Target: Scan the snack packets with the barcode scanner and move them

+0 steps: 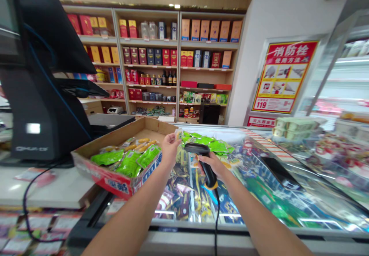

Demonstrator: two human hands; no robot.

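Note:
My right hand point(213, 164) is wrapped round the handle of a black barcode scanner point(201, 157), whose head points left and whose cord hangs down toward me. My left hand point(170, 146) pinches a small snack packet point(179, 137) just in front of the scanner head. Both hands hover over the glass lid of a chest freezer point(259, 179). A pile of green snack packets point(210, 144) lies on the glass just behind the scanner. To the left stands an open cardboard box point(115, 179) holding several green and yellow packets.
A black checkout terminal point(40, 94) stands on the white counter point(43, 187) at the left, a cable trailing down. Shelves of boxed goods and bottles point(161, 64) line the back wall. A red poster point(282, 75) and a glass-door cooler point(340, 75) are at the right.

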